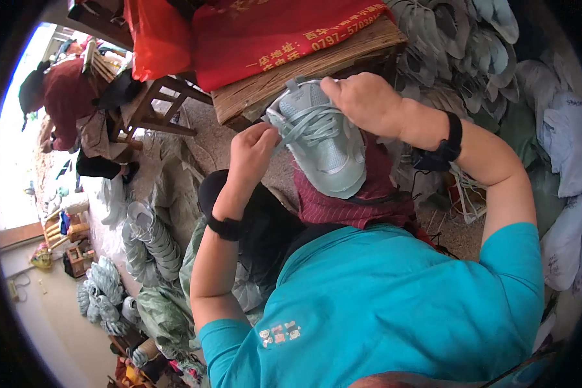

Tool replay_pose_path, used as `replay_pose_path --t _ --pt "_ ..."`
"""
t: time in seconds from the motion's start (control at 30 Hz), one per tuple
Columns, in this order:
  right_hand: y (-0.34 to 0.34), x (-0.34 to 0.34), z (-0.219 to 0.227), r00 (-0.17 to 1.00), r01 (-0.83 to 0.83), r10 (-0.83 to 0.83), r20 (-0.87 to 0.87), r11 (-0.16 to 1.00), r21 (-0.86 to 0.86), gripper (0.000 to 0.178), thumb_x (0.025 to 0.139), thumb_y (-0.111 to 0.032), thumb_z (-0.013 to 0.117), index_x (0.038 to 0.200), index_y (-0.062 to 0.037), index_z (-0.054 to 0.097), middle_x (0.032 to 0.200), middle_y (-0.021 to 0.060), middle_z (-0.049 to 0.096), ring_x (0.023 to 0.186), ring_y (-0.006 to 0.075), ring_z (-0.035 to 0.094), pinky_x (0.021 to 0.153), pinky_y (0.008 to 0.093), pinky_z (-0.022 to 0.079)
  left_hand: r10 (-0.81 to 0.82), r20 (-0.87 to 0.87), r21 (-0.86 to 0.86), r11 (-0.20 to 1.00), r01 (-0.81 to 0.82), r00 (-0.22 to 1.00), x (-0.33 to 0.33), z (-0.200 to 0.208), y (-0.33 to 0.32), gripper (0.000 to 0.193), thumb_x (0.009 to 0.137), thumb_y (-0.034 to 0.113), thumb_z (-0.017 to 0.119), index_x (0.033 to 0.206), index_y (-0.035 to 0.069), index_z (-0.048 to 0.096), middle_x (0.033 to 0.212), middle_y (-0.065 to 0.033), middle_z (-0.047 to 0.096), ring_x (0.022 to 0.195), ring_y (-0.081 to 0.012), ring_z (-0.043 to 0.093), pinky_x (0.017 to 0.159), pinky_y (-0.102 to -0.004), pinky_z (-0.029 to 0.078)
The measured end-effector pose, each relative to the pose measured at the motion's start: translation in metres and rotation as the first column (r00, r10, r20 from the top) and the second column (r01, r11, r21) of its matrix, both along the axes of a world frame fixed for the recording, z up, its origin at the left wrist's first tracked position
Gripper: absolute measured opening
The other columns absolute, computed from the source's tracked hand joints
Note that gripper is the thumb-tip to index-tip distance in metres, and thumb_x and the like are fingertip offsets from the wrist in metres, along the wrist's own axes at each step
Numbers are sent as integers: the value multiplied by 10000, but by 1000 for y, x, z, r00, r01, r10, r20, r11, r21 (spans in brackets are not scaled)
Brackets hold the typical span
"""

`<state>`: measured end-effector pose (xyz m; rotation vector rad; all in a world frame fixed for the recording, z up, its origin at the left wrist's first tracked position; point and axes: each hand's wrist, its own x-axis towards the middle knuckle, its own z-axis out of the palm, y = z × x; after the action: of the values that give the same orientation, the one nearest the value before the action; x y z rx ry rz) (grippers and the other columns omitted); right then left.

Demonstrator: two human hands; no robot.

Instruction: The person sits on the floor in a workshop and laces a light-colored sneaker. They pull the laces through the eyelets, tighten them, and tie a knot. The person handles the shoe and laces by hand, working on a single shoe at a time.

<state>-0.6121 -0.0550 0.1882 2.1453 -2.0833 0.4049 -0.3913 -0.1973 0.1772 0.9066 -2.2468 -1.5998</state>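
A pale mint sneaker (pixel 333 165) rests over my lap on dark red striped cloth (pixel 385 194), its toe pointing toward me. Its flat laces (pixel 313 124) cross loosely over the tongue in a tangle. At the shoe's left side my left hand (pixel 255 150) is closed in a pinch, apparently on a lace; the fingertips are partly hidden. My right hand (pixel 366 103) is curled closed at the upper right edge of the shoe, thumb against the collar; what lies inside its fingers is hidden.
Just beyond the shoe stands a wooden bench (pixel 304 61) covered with a red printed cloth (pixel 271 39). Piles of grey-green shoe parts (pixel 456 45) and white sacks (pixel 566 142) line the right. Stacked shoes (pixel 152 242) lie at left; farther off, a person in dark red (pixel 71 97) bends over.
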Motion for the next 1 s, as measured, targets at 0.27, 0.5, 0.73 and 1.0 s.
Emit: replay_pose_path --t 0.27,0.5,0.73,1.0 --pt "-17 -26 24 723 -110 -248 645 880 462 231 844 -75 518 1060 0 548 692 102 619 601 176 605 576 337 487 19 109 74 997 -27 994 -20 5 -9 275 893 226 553 720 27 628 625 17 547 579 -73 455 565 -234 382" --pt "-33 -62 33 725 -283 -164 668 814 507 135 848 -98 608 938 -1 639 738 66 646 672 143 613 616 302 492 -274 166 -579 750 319 947 -27 30 -46 208 808 223 713 791 25 651 802 -39 540 746 -156 543 647 -291 447" --pt "-38 -63 32 728 -353 -174 664 735 579 206 856 -216 635 889 -14 656 755 5 629 700 120 547 652 286 447 -440 209 -236 844 482 873 -38 19 -60 223 773 243 748 872 51 692 940 -91 506 815 -225 542 724 -320 470" --pt "-40 -46 8 469 -124 -517 716 764 633 165 748 -185 645 753 -21 645 691 -13 566 670 99 485 623 282 399 -315 226 -436 814 385 922 -42 11 -45 200 796 231 693 852 40 709 918 -89 533 898 -215 540 785 -341 447"
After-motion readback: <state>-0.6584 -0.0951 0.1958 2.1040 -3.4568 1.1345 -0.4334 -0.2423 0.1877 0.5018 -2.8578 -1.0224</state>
